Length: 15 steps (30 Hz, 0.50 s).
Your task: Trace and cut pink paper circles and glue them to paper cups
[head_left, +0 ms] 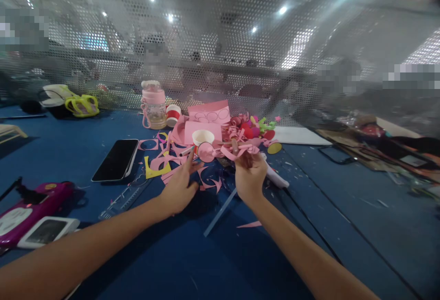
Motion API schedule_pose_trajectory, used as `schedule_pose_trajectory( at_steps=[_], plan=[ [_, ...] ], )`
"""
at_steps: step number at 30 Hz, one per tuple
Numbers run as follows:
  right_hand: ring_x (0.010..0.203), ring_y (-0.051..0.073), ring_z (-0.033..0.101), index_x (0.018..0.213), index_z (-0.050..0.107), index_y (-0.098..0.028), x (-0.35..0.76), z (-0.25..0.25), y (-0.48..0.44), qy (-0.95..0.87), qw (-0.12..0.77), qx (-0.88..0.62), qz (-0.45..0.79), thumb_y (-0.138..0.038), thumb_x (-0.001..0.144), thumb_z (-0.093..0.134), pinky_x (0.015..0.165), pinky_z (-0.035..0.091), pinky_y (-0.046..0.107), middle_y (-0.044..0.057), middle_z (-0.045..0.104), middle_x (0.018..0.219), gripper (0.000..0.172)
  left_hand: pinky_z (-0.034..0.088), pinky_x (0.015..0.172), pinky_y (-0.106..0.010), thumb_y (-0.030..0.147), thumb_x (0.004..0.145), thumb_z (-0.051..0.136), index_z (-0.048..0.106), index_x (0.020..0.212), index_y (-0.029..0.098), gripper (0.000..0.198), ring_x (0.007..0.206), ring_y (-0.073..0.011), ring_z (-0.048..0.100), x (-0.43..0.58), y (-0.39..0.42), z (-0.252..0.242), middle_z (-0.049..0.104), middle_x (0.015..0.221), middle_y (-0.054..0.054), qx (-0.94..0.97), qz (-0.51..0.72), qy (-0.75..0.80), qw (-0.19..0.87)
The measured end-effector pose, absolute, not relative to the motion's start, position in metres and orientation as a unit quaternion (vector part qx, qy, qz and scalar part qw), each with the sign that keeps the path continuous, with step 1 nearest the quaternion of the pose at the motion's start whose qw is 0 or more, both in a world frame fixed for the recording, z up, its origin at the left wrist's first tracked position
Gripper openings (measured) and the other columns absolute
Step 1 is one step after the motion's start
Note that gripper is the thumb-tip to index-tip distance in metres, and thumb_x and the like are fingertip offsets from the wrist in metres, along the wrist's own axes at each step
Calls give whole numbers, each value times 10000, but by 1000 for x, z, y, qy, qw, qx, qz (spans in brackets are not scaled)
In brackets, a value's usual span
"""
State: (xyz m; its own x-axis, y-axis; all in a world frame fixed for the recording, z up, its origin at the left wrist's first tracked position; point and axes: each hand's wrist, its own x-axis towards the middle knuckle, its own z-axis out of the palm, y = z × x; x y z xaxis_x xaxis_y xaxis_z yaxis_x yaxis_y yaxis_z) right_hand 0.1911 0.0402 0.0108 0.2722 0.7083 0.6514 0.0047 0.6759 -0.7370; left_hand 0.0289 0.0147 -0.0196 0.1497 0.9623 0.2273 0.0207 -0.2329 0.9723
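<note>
My right hand (pixel 250 174) is closed around a pink paper cutout (pixel 237 149) with curling strips. My left hand (pixel 181 185) is open, its index finger stretched forward and its other fingers apart, with nothing visible in it. Just past that fingertip stands a paper cup (pixel 202 136), partly covered by a pink paper circle (pixel 206 152). Whether the circle is joined to the piece in my right hand I cannot tell. Pink paper scraps (pixel 161 160) and a yellow cut-out scrap (pixel 156 168) lie left of the cup. Behind it are pink sheets (pixel 209 113) with drawn circles.
A phone (pixel 116 161), a clear ruler (pixel 122 197) and a purple device (pixel 37 208) lie to the left. Farther back stand a pink-lidded bottle (pixel 153 106) and another cup (pixel 173 115). On the right are a white glue gun (pixel 277 176) and its cable. Perforated metal mesh (pixel 213 52) rises behind.
</note>
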Motion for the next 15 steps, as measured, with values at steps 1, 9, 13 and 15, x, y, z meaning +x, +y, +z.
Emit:
schedule_pose_trajectory(
  at_steps=[1, 9, 13, 15],
  plan=[
    [800, 198, 655, 735, 554, -236, 192, 11, 41, -545, 737, -323, 236, -235, 714, 665, 842, 528, 365, 14, 659, 765, 113, 175, 1075, -437, 18, 560, 539, 502, 1264, 198, 728, 1243, -289, 414, 29, 12, -20, 672, 1097, -79, 646, 481, 405, 433],
    [822, 200, 653, 742, 585, -221, 195, 11, 43, -530, 743, -341, 225, -229, 706, 666, 898, 500, 375, 27, 664, 797, 89, 113, 1089, -475, 49, 583, 559, 474, 1299, 136, 727, 1258, -336, 398, 29, 5, -24, 670, 1109, -126, 783, 383, 397, 289],
    [854, 209, 654, 766, 581, -226, 195, 10, 43, -535, 736, -350, 223, -249, 723, 654, 908, 498, 391, 38, 676, 827, 88, 69, 1105, -468, 44, 564, 574, 509, 1273, 164, 722, 1254, -339, 399, 29, 5, -25, 670, 1112, -101, 765, 409, 390, 307],
    [862, 211, 658, 778, 573, -230, 196, 9, 44, -532, 739, -346, 228, -240, 719, 655, 897, 506, 392, 38, 683, 839, 102, 68, 1107, -472, 40, 557, 576, 517, 1265, 174, 723, 1249, -336, 398, 29, 4, -25, 692, 1057, -83, 758, 420, 388, 314]
  ],
)
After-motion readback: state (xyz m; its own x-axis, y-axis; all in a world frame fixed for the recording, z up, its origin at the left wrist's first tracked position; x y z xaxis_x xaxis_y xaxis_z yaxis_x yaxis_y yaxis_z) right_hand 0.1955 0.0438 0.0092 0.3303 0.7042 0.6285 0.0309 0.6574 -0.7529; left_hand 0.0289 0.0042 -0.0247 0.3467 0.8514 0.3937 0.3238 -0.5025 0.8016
